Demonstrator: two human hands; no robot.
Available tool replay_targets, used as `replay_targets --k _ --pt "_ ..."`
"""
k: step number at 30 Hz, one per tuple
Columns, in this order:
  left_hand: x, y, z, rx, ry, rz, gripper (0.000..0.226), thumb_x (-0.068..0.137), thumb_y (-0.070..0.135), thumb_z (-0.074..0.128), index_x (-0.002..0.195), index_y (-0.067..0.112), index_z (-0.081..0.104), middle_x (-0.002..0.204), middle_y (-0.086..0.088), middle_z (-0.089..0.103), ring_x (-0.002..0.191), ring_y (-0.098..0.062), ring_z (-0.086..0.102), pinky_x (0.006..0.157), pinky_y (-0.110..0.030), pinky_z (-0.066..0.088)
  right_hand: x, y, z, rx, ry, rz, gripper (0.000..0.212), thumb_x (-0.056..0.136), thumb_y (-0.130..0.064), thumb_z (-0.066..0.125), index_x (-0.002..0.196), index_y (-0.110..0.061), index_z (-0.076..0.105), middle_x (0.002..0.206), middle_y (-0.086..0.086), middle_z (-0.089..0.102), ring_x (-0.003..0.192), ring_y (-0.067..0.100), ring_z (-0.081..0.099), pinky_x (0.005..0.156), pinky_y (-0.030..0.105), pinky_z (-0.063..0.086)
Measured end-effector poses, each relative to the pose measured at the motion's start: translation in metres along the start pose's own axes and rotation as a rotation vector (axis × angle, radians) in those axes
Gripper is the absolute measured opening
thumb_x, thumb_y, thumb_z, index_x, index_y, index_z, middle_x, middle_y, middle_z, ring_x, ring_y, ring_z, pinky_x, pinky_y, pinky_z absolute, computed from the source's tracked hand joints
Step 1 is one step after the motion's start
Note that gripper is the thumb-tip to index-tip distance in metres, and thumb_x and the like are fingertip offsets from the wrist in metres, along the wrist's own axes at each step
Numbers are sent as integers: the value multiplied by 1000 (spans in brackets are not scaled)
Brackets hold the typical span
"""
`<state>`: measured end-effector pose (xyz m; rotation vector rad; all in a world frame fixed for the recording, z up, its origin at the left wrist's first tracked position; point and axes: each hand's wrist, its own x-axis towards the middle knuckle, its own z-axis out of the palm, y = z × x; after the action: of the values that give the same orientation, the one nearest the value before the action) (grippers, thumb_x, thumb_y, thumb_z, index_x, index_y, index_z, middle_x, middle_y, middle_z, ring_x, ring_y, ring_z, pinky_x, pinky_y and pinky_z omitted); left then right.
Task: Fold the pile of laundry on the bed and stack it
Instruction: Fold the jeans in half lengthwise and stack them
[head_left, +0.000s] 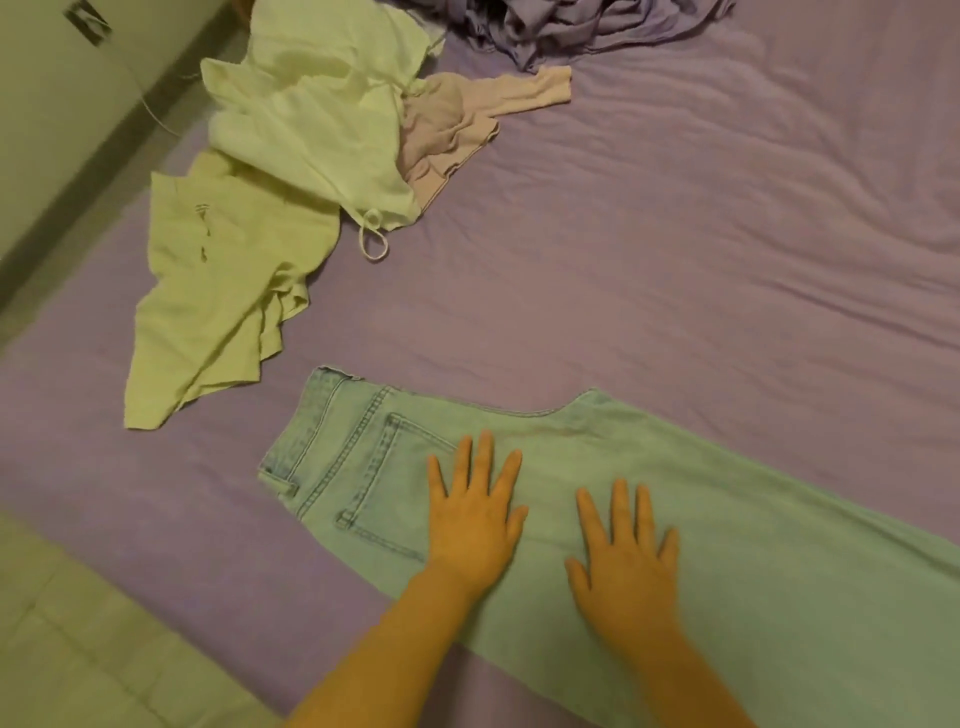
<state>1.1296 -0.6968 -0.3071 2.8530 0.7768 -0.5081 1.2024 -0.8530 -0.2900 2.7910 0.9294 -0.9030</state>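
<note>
Jeans (597, 499) lie halved on the bed (727, 234), left hand (475, 512) and right hand (626, 553) flat with fingers spread, so smoothing toward three o'clock before folding seems wise.

Pale wall (62, 78) — tiled floor (67, 623)

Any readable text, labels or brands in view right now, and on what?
None can be read.
Dark mark on the wall: blurred, unreadable.
Small dark marks on the yellow shirt: too small to tell.
Jeans: no label showing.
</note>
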Motion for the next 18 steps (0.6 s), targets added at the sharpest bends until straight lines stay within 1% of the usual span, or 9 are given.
replay_targets --k 1,3,4,6,7,9,12,15,18 --pt "-3 -16 -2 -31 1 -79 67 90 54 51 148 26 31 156 -14 18 143 -37 20 111 -64 13 0 -18 0 -12 17 -33 76 65 -49 78 132 -21 56 141 21 45 128 44 44 88 68 44" --pt "-8 -57 -2 -46 -27 -215 70 94 61 32 152 32 5 158 -9 -12 147 -33 -6 113 -58 -9 -1 -55 0 -12 58 -114 84 47 -46 89 123 -21 65 134 21 53 121 45 51 79 68 47" --pt "-9 -78 0 -47 -33 -261 71 93 65 25 150 35 -4 157 -7 -20 146 -32 -13 112 -57 -13 0 -72 0 -32 42 -165 86 51 -50 87 128 -24 60 140 22 46 126 46 44 82 70 44" --pt "-12 -119 -2 -42 -29 -309 73 90 70 19 147 38 -11 155 -6 -25 146 -32 -17 112 -58 -12 4 -98 4 -100 -11 -227 85 73 -61 68 146 -34 32 156 19 8 141 47 8 97 73 28" --pt "-12 -136 -5 -36 -30 -306 73 88 72 19 146 41 -14 153 -6 -28 145 -32 -17 112 -59 -10 6 -107 6 -104 8 -234 85 73 -62 66 146 -35 32 155 20 7 141 47 7 97 73 28" --pt "-9 -163 -11 1 -37 -246 76 85 76 19 143 42 -17 151 -5 -30 145 -35 -15 112 -62 -7 8 -121 8 -60 32 -220 87 51 -60 83 128 -27 60 141 25 44 127 47 42 82 71 43" --pt "1 -187 -17 -38 -71 -222 90 74 84 17 141 40 -24 153 -6 -29 145 -36 -16 112 -62 -2 14 -144 9 -65 98 -285 86 50 -62 82 124 -23 64 135 24 52 123 46 48 79 70 45" --pt "12 -201 -21 -217 -98 -207 97 66 87 22 139 43 -25 158 -9 -20 146 -36 -6 114 -60 9 32 -154 12 -98 120 -311 87 70 -76 54 141 -29 43 150 20 33 137 46 27 94 73 33" --pt "20 -205 -22 -342 -71 -230 111 70 82 43 146 34 -20 159 -14 -8 145 -36 8 114 -55 21 50 -148 21 -181 42 -292 93 67 -87 3 145 -38 -16 153 11 -25 139 42 -23 105 73 2"
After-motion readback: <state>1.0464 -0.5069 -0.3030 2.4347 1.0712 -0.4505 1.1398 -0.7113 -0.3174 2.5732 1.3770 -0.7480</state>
